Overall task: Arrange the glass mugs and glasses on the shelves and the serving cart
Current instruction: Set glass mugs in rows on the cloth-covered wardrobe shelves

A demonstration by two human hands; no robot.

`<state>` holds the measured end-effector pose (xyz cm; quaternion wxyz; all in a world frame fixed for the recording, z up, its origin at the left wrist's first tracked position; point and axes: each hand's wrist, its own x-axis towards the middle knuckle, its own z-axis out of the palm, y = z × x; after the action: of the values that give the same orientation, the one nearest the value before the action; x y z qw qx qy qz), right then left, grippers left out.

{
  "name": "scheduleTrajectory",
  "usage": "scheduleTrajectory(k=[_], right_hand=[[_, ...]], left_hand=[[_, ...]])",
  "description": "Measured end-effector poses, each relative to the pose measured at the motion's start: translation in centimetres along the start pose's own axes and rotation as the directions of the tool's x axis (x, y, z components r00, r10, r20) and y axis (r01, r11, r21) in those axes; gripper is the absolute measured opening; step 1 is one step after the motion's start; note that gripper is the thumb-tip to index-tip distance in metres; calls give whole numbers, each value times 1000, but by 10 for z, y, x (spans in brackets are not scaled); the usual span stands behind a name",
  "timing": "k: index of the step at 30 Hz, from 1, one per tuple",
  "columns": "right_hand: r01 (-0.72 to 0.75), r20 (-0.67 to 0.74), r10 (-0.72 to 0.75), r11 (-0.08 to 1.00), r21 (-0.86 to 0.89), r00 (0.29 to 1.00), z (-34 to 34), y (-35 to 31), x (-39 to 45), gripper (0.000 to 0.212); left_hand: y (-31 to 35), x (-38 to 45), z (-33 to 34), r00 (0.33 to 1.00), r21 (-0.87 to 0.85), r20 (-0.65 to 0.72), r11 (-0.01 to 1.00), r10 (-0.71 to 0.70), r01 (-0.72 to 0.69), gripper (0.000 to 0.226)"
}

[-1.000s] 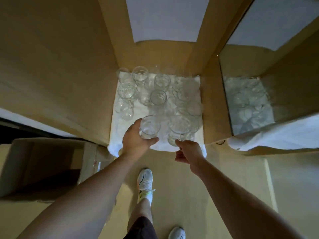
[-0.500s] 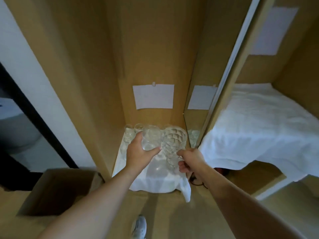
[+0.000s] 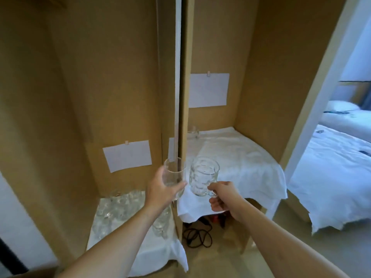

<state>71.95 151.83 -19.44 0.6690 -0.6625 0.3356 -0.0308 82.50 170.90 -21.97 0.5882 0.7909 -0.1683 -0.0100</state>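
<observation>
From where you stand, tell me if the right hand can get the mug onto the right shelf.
Probably yes. The right hand holds the mug just before the right shelf, whose white cloth looks bare in front, with only one small glass at the back.

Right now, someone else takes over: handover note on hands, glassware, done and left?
Left hand grips a plain glass by its side, held in the air.
Right hand holds a dimpled glass mug by its handle, over the front of the cloth-covered right shelf.
Done: one small glass stands at that shelf's back.
Left: place both, then shift the cluster of glasses on the lower left shelf.
</observation>
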Motion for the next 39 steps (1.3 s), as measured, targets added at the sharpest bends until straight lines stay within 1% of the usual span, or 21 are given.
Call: scheduleTrajectory(k=[3,5,9,13,17,20,26,30,36,39], right_hand=[[25,-59,-22,998,49,998,-32,-7,-5,15],[33,-107,-25,997,73,994,-49,-11,-6,12],[42,-185,-26,996,82,982,-78,-26,-1,11],[71,-241,-52,995,73,969,-100,-46,12,14],[105,-302,-85,993,52,950,-116,-68,29,9],[111,-347,-88,993,48,934,-124,-80,49,8],[91,-388,-77,996,18,918,-131,-95,88,20],[92,-379,-85,996,0,921,-140,-97,112,15],[73,-342,-74,997,-15,937,-170,-104,170,18],[87,-288,-77,996,22,955,-186,-109,204,16]], left_hand=[[23,12,29,997,-47,58,998,44,-41,79],[36,20,48,993,-69,101,996,65,-58,77],[59,40,82,984,-20,126,992,128,-127,69],[79,68,110,972,-20,162,985,171,-170,71],[88,103,138,969,-30,185,986,166,-164,69],[90,133,158,969,-21,193,988,157,-156,73],[84,180,187,979,-32,176,994,107,-103,71],[77,200,204,980,-22,186,998,63,-60,68],[74,226,235,989,22,139,999,46,-49,74],[75,239,252,995,38,95,999,26,-30,76]])
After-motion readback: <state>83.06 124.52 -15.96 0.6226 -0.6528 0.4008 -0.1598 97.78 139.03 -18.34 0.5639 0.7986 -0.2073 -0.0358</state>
